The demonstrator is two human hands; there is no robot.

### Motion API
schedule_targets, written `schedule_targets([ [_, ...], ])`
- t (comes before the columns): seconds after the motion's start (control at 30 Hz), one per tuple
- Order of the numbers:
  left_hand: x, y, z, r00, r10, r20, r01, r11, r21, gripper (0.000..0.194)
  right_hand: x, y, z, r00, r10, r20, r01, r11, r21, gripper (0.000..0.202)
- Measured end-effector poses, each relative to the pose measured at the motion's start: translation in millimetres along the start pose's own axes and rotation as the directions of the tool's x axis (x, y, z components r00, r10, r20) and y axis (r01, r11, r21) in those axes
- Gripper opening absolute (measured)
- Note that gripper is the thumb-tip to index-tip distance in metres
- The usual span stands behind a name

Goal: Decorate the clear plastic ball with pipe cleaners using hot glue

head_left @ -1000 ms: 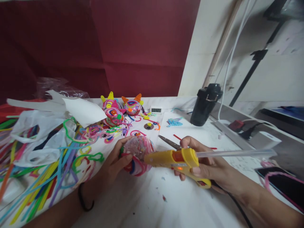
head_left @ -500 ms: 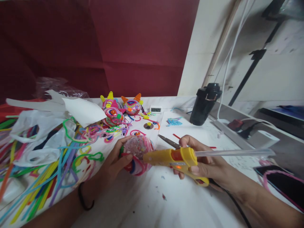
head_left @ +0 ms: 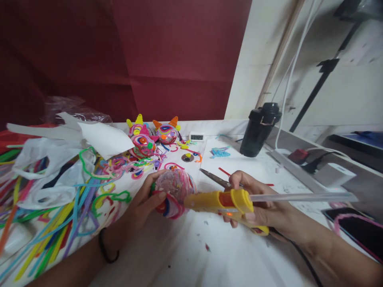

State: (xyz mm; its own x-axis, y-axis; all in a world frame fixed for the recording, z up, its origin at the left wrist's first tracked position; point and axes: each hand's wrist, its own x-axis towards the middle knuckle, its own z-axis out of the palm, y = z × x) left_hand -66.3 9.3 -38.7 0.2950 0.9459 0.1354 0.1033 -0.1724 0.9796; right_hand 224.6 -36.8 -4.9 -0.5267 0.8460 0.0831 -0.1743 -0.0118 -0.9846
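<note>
Holding a fuzzy ball [head_left: 176, 190] and plastic glue gun [head_left: 217, 201]

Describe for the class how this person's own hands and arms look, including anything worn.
The left hand and right hand wear no gloves; no sleeves show. A thin black band loops loosely around the left wrist; the right wrist shows none.

Left fingers [head_left: 154, 199] cupped, right fingers [head_left: 238, 177] curled, forearms [head_left: 332, 247] angled inward
</note>
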Motion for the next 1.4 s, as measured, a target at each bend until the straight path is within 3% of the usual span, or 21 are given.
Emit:
schedule_targets([
  [0.4,-0.3,0.0,-1.2,1.000,0.010,0.003,-0.010,1.000,-0.001,0.049,3.7,11.4,-9.3,0.993,-0.029,0.118,0.026,0.999,0.026,0.048],
  [0.53,-1.0,0.7,-0.3,1.000,0.007,0.013,-0.007,1.000,-0.014,0.047,2.9,11.2,-8.6,0.997,0.026,0.071,-0.029,0.999,0.043,0.055],
  [1.0,1.1,-0.3,-1.0,0.999,-0.032,-0.044,0.032,0.999,-0.013,0.049,-1.7,13.1,-4.1,0.985,-0.031,0.172,0.003,0.987,0.160,0.040],
  [1.27,2.4,-0.8,0.6,0.997,-0.032,-0.068,0.031,0.999,-0.017,0.046,-11.2,6.3,-1.8,0.973,0.081,0.216,-0.052,0.989,-0.138,0.038],
  [1.4,4.3,-6.4,-1.3,0.996,-0.027,-0.083,0.025,0.999,-0.024,0.045,-13.9,-0.7,2.5,0.955,0.194,0.225,-0.088,0.908,-0.409,0.033],
])
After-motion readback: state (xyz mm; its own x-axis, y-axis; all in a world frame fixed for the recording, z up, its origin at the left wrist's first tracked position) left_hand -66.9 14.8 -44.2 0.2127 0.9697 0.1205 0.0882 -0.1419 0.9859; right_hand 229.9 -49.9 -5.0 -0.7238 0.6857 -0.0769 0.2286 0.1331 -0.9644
